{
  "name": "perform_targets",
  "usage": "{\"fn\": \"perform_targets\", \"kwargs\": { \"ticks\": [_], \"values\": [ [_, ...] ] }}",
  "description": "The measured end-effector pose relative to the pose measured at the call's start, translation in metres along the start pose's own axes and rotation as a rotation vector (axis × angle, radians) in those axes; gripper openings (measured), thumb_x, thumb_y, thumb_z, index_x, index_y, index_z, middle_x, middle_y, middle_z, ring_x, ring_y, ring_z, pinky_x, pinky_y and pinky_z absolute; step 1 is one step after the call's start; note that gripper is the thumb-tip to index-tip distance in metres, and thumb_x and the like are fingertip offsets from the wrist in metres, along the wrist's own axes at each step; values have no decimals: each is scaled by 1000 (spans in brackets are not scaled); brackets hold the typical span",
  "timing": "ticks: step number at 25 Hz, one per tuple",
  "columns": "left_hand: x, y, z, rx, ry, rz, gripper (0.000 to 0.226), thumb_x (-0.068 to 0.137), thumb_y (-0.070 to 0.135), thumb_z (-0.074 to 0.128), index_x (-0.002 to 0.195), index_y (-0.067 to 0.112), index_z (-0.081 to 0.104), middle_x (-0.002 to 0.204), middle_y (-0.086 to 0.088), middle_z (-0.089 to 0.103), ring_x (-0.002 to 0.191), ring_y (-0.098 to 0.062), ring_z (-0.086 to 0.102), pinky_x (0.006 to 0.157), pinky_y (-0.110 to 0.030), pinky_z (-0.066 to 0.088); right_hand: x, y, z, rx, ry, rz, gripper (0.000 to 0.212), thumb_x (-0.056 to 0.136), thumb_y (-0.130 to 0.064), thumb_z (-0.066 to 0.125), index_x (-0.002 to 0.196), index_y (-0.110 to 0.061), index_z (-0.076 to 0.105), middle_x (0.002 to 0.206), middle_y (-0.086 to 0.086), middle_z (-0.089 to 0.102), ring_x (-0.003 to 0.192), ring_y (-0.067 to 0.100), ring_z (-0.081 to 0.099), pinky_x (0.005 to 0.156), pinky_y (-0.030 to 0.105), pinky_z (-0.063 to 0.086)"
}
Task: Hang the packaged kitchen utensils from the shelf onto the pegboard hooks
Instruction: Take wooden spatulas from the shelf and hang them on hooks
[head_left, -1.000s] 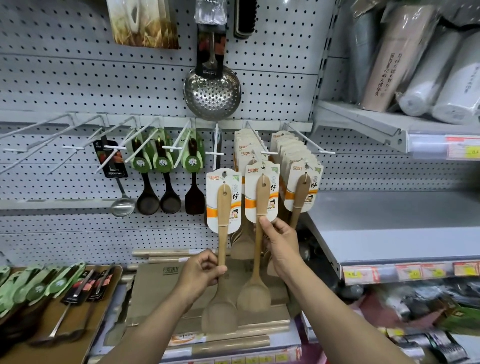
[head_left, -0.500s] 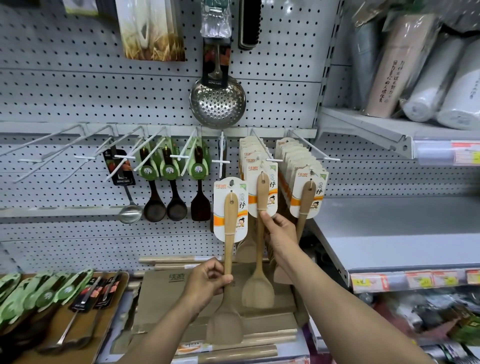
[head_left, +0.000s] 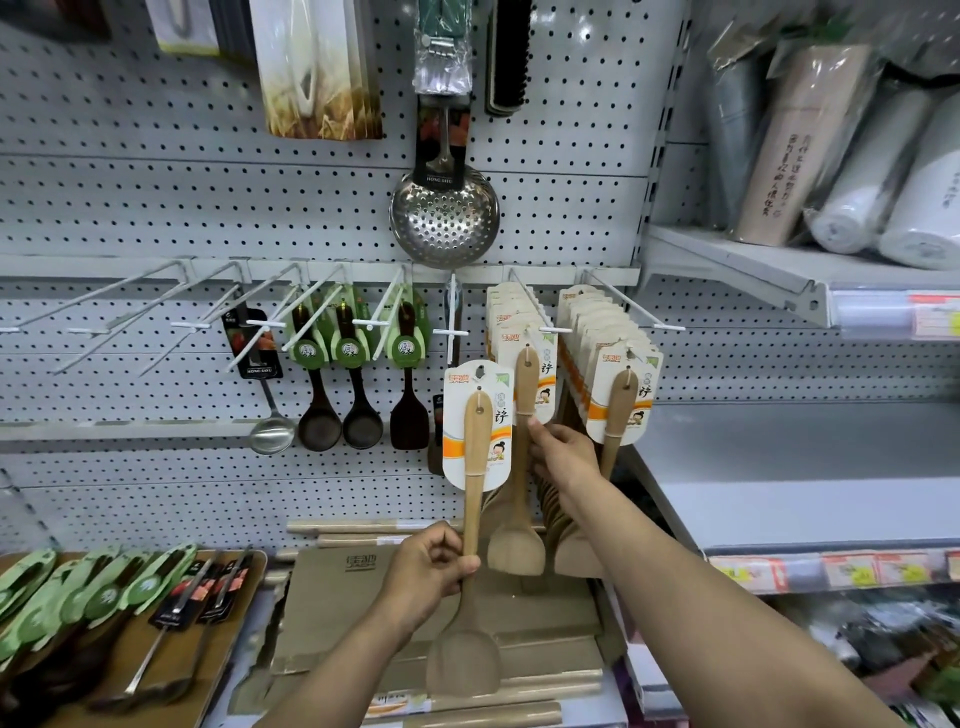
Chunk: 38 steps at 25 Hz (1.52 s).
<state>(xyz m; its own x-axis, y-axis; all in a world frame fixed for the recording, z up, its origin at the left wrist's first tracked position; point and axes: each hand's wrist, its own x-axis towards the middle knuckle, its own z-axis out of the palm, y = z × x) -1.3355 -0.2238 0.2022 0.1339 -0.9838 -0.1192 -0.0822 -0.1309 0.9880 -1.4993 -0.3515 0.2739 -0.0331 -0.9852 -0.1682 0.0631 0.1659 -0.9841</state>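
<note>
Wooden spatula w/ its white card is gripped in my left hand, fingers curled round the handle, held upright just below the empty hook. My right hand pinches the handle of a 2nd spatula hanging on the next hook. Pegboard behind; more utensils lie on the shelf.

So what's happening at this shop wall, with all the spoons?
A person is stocking a pegboard with packaged utensils. The left hand grips a carded wooden spatula by its handle, raised but not yet on a hook. The right hand pinches the handle of another wooden spatula, whose card hangs at the front of a full hook. More packaged utensils lie on the shelf at lower left.
</note>
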Motion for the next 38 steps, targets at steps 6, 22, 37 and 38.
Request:
{"fn": "perform_targets", "kwargs": {
  "ticks": [6,22,37,38],
  "values": [
    [6,14,21,15,-49,31,21,80,1,74,75,10,56,71,-6,59,68,-14,56,60,-25,50,-44,-20,-11,240,-92,-225,33,88,-48,67,94,-18,76,99,5,78,97,20,73,90,37,57],
    [30,26,54,45,-71,27,19,80,1,74,76,10,57,66,1,65,63,-9,63,58,-24,51,-21,-33,-20,146,-68,-288,28,84,-20,78,98,3,69,92,12,70,87,19,64,93,37,51],
    [107,27,57,133,-7,30,17,80,10,76,76,11,60,82,-12,71,78,-22,68,75,-43,58,33,-43,-3,105,-205,-315,5,95,-15,64,100,-15,66,101,6,73,98,18,65,97,37,49],
    [110,27,56,131,-8,29,17,80,10,76,75,12,59,81,-11,71,79,-24,68,75,-44,58,36,-44,-1,101,-191,-323,4,95,-15,64,99,-15,66,101,6,72,98,17,64,97,36,48]
  ]
}}
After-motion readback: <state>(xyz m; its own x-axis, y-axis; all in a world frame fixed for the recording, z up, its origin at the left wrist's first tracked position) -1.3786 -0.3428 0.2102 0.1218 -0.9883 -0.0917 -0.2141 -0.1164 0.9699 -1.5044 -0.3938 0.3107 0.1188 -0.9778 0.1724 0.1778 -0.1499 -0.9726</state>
